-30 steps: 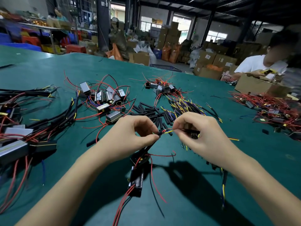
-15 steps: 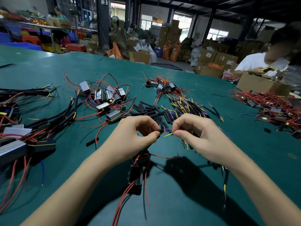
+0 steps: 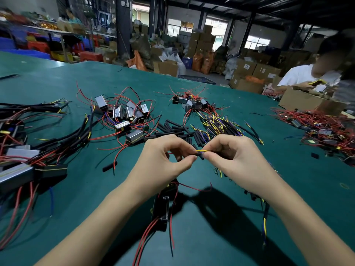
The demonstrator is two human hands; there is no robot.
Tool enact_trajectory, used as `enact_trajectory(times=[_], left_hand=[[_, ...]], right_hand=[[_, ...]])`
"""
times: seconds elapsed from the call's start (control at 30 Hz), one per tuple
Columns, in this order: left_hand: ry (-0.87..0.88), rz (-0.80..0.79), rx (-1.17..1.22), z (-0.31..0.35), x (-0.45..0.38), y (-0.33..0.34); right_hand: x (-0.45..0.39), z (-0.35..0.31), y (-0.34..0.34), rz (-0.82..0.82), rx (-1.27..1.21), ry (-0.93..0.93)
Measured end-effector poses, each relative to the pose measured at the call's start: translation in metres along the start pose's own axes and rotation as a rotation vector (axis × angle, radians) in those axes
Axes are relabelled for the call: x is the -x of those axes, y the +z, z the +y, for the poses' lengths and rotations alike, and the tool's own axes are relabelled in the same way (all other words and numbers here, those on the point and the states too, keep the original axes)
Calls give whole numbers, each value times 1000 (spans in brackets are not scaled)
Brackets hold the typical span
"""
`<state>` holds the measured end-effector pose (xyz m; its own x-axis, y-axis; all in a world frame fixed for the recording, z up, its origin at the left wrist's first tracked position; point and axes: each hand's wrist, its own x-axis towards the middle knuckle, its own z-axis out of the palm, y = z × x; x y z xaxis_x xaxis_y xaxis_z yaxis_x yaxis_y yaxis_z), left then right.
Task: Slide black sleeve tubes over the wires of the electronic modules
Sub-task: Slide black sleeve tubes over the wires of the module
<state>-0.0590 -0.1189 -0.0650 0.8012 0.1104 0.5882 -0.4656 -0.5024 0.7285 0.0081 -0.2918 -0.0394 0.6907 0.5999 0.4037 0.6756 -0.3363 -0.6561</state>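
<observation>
Held above the green table (image 3: 57,77) in both hands: left hand (image 3: 163,160) pinching the black sleeve tube (image 3: 201,155) end, right hand (image 3: 236,158) pinching the yellow wire (image 3: 201,150) close to its tip. Probably light, soft and bendable, so best gripped near the ends. Cardboard box (image 3: 305,100) far right; contents not visible.

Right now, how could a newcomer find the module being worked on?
On the green table, look below the two hands. A dark module lies between the forearms. Unlike the piled modules, it lies alone.
</observation>
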Motion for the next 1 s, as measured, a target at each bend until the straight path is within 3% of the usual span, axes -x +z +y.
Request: enact_trajectory(times=[0.3,0.5,0.87,0.93,1.0], left_hand=[[-64,102,79,-2,2,7],[-120,45,106,-2,5,11],[17,142,-11,-3,6,17],[9,105,-17,-3,5,15],[-139,-25,160,-3,1,5]], right_hand=[[-3,-4,-7,-85,-270,162],[-1,0,-17,-53,-162,213],[-4,-3,-2,-160,-304,155],[-5,-1,-2,-179,-307,160],[-5,2,-2,-183,-303,159]])
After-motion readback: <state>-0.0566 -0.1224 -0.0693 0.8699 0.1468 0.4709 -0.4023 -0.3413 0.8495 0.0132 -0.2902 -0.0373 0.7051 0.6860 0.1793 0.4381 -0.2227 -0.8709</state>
